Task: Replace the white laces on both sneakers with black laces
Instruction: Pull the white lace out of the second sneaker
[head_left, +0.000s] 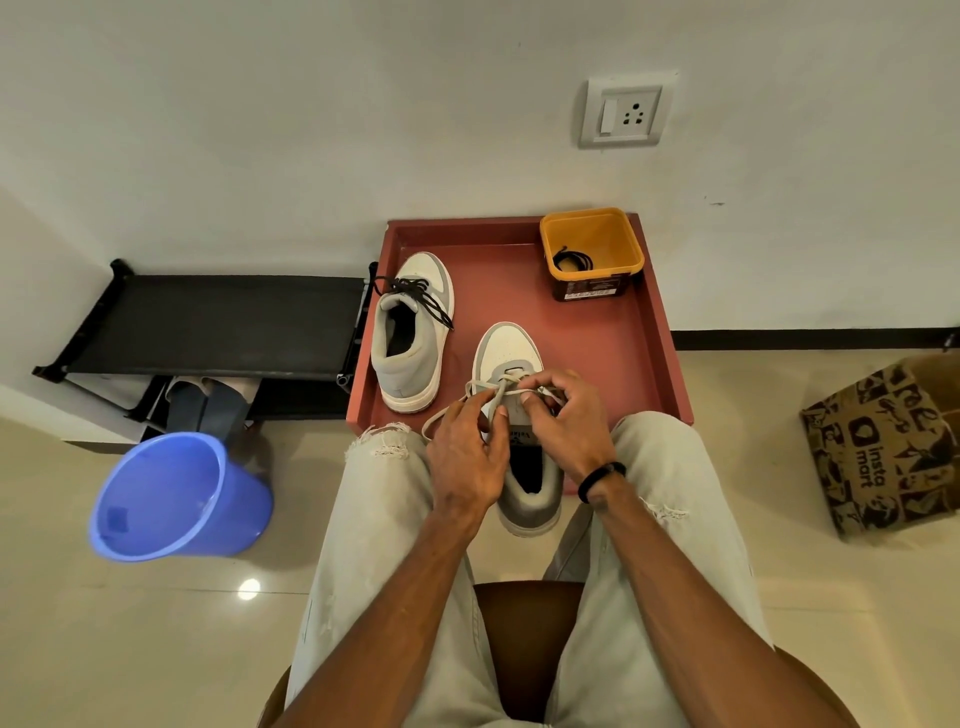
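Observation:
Two white and grey sneakers stand on a red tray (597, 343). The left sneaker (413, 332) carries a black lace (415, 291). The right sneaker (514, 358) sits at the tray's near edge between my knees and still carries a white lace (480, 387). My left hand (467, 452) pinches one strand of that white lace over the tongue. My right hand (566, 421) pinches the lace at the eyelets on the sneaker's right side. Another black lace (571, 260) lies coiled in an orange tub (592, 249) at the tray's back right.
A blue bucket (176, 499) leans on the floor at the left. Behind it is a black shoe rack (218, 325) against the wall. A printed cardboard box (888, 447) stands on the floor at the right. I sit on a brown stool (524, 634).

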